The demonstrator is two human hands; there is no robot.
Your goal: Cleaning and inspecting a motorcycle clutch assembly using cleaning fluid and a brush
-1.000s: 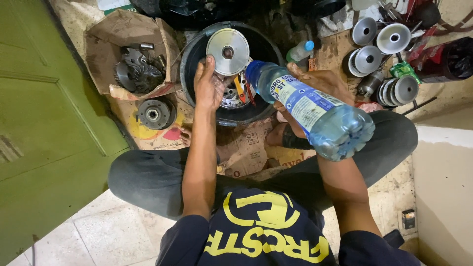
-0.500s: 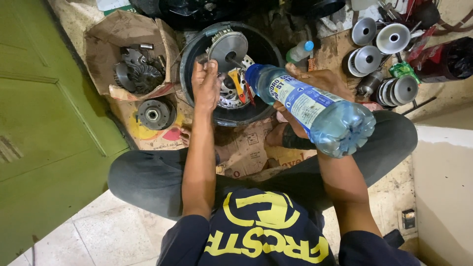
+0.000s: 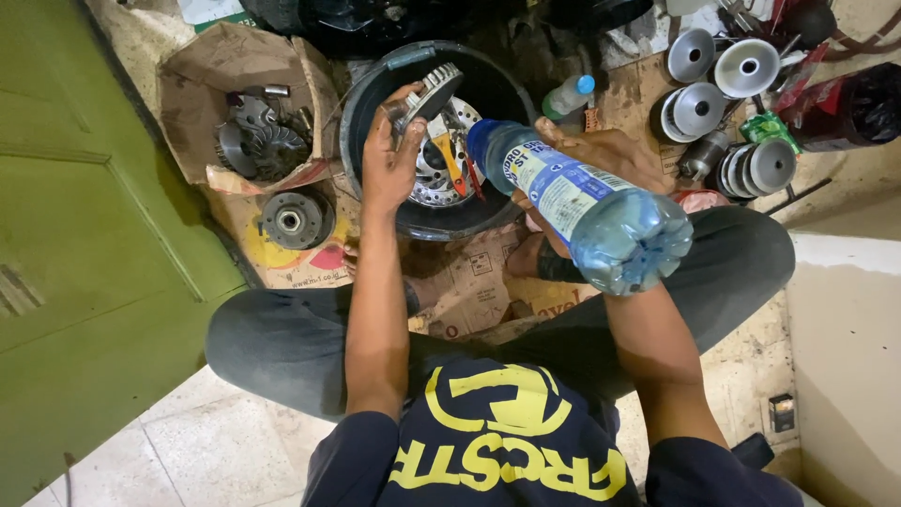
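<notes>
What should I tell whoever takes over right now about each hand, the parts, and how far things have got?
Left hand: grips a round metal pulley disc, tilted on edge over the black tub.
Right hand: holds a clear plastic bottle tipped neck-down toward the tub.
In the tub: another metal disc and orange-handled tools.
Nearby: more pulley halves at right, parts in a cardboard box at left.
Done: disc lifted, bottle aimed. Left: no liquid can be seen leaving the bottle.
</notes>
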